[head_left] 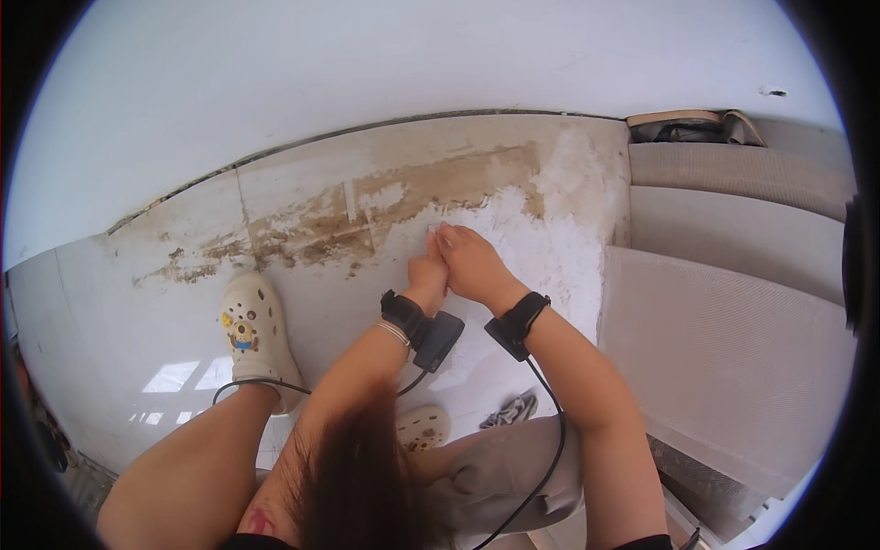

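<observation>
My left hand (427, 278) and my right hand (474, 264) are pressed together over the floor, fingers closed and overlapping. A small whitish bit shows at the fingertips, but what they hold is mostly hidden. Just beyond them, a brown grimy stain (449, 183) stretches across the pale floor tiles (147, 321). White, patchy residue (564, 243) covers the tiles around and to the right of my hands. Each wrist wears a black strap with a dark box, the left box (438, 342) and the right box (506, 337), both with cables.
A white wall (412, 64) rises along the far side above a dark seam. At the right stands a pale stepped unit with mesh-like panels (724, 321) and a shoe (687, 124) on top. My cream clog (259, 330) is at the left; a striped cloth-like item (511, 410) lies near my knee.
</observation>
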Demonstrator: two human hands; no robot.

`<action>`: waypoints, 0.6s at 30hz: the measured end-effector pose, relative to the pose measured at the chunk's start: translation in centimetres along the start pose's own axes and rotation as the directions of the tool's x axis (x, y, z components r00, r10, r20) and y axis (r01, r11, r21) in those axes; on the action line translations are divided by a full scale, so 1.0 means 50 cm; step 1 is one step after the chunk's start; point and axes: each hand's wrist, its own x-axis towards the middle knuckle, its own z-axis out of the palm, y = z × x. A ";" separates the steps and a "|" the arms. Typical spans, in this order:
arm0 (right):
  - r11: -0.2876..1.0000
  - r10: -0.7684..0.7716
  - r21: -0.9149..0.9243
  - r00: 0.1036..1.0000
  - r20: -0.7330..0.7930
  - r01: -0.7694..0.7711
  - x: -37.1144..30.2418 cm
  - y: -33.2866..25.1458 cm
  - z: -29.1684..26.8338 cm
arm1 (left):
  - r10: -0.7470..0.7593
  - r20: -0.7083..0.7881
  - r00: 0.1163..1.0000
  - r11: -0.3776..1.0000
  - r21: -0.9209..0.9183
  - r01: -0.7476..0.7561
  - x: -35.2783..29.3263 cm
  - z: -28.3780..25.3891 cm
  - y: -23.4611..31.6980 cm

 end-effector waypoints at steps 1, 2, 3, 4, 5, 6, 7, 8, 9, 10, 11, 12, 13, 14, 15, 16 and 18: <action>1.000 -0.002 -0.001 1.000 -0.004 0.002 0.008 0.003 -0.005 | 0.055 0.044 0.998 0.997 0.045 -0.057 0.013 -0.003 0.010; 1.000 0.020 -0.020 1.000 -0.021 -0.020 0.022 0.010 -0.011 | 0.108 0.090 0.990 0.989 0.087 -0.116 0.023 -0.003 0.021; 0.998 0.050 -0.039 0.998 -0.038 -0.052 0.030 0.020 -0.010 | 0.108 0.094 0.990 0.989 0.093 -0.117 0.037 0.003 0.027; 0.998 0.054 -0.039 0.998 -0.044 -0.056 0.032 0.026 -0.009 | 0.131 0.086 0.988 0.988 0.066 -0.137 0.048 0.012 0.034; 0.995 0.038 -0.086 0.997 -0.070 -0.044 0.033 0.033 -0.009 | 0.154 0.077 0.985 0.987 0.039 -0.157 0.055 0.019 0.036; 0.991 0.023 -0.131 0.995 -0.095 -0.035 0.034 0.029 -0.016 | 0.153 0.080 0.985 0.987 0.047 -0.157 0.046 0.022 0.034; 0.991 0.030 -0.130 0.995 -0.099 -0.043 0.029 0.022 -0.024 | 0.042 0.051 0.998 0.999 0.003 -0.042 0.032 0.024 0.027; 0.992 0.082 -0.100 0.990 0.111 -0.071 0.017 0.011 -0.033 | -0.071 0.029 0.997 0.996 -0.044 0.072 0.020 0.022 0.019; 0.992 0.119 -0.075 0.941 0.318 -0.100 0.011 -0.004 -0.041 | -0.070 0.028 0.997 0.997 -0.040 0.071 0.011 0.011 0.005; 0.991 0.125 -0.081 0.940 0.317 -0.105 -0.001 -0.010 -0.040 | -0.056 0.041 0.998 0.998 -0.013 0.056 0.000 0.007 -0.012; 0.992 0.117 -0.077 0.960 0.255 -0.101 -0.015 -0.014 -0.033 | -0.043 0.055 0.998 0.999 0.012 0.043 -0.003 0.007 -0.022; 0.994 0.100 -0.070 0.976 0.191 -0.088 -0.020 -0.015 -0.026 | -0.041 0.057 0.997 0.999 0.009 0.041 -0.007 0.009 -0.016; 0.995 0.053 -0.083 0.994 0.092 -0.046 -0.019 -0.010 -0.022 | 0.020 0.058 0.998 1.000 -0.006 -0.020 -0.010 0.011 -0.008; 0.995 0.051 -0.086 0.994 0.094 -0.043 -0.013 0.000 -0.019 | 0.082 0.058 0.995 0.996 -0.021 -0.081 -0.010 0.013 0.000; 0.994 0.042 -0.101 0.997 0.058 -0.036 0.004 0.005 -0.021 | 0.084 0.052 0.995 0.996 -0.026 -0.082 -0.004 0.012 0.013; 0.992 0.043 -0.123 0.999 0.023 -0.040 0.014 0.021 -0.022 | 0.107 0.041 0.993 0.994 0.008 -0.107 0.013 0.023 0.028; 0.992 0.024 -0.119 0.999 -0.030 -0.027 0.033 0.038 -0.024 | 0.135 0.026 0.990 0.990 0.044 -0.136 0.032 0.030 0.044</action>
